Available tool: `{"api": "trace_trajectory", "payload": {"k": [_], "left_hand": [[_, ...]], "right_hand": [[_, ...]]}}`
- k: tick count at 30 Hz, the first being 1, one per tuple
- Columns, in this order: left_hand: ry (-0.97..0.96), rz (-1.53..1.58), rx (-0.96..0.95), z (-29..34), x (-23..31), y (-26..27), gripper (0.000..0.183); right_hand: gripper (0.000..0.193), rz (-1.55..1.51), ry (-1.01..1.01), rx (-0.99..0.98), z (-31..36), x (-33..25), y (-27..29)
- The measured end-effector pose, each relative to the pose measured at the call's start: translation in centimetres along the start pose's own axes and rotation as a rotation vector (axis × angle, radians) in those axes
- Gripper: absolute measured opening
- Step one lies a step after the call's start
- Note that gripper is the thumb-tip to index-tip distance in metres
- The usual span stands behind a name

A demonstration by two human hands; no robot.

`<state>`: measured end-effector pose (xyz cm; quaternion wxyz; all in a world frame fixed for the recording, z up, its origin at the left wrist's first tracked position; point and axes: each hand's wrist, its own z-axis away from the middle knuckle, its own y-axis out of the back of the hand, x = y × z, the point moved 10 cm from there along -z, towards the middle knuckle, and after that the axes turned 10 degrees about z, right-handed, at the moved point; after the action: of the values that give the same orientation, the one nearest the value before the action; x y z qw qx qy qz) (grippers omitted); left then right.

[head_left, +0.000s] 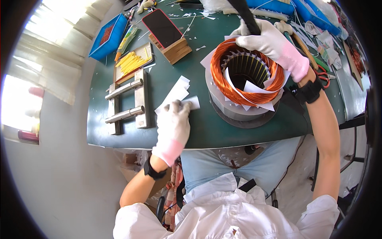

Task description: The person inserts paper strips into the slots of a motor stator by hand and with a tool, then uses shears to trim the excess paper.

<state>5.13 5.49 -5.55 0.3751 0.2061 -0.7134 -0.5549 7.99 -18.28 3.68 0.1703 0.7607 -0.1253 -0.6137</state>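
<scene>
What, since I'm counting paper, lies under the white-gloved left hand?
Flat white paper pieces stick out from under the left hand, over the green tabletop; whatever the hand covers is hidden.

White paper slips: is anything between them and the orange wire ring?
Nothing loose shows: just green table, then the side of the grey cylinder, between the white paper slips and the orange wire ring.

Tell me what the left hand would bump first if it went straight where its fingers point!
The left hand would meet the white paper slips first; it seems to touch them now. Beyond, it might brush the right end of the wooden block, though height is unclear.
</scene>
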Motion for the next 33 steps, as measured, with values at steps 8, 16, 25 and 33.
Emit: {"api": "trace_trajectory", "payload": {"k": [8,16,25,33], "left_hand": [[-0.349,0.162,0.184,7.1,5.5,-0.8,0.045],[-0.231,0.912,0.589,5.8,4.7,3.8,0.026],[-0.273,1.202,0.695,3.6,7.4,3.2,0.028],[-0.276,1.140,0.667,1.2,8.2,4.4,0.016]], "right_hand": [[0.014,-0.010,-0.087,0.061,0.9,0.6,1.6],[0.021,-0.148,-0.174,0.031,1.7,-0.4,-0.1],[0.022,-0.052,-0.171,0.102,3.4,-0.4,0.5],[0.021,-0.068,-0.209,0.145,4.0,0.0,1.4]]}}
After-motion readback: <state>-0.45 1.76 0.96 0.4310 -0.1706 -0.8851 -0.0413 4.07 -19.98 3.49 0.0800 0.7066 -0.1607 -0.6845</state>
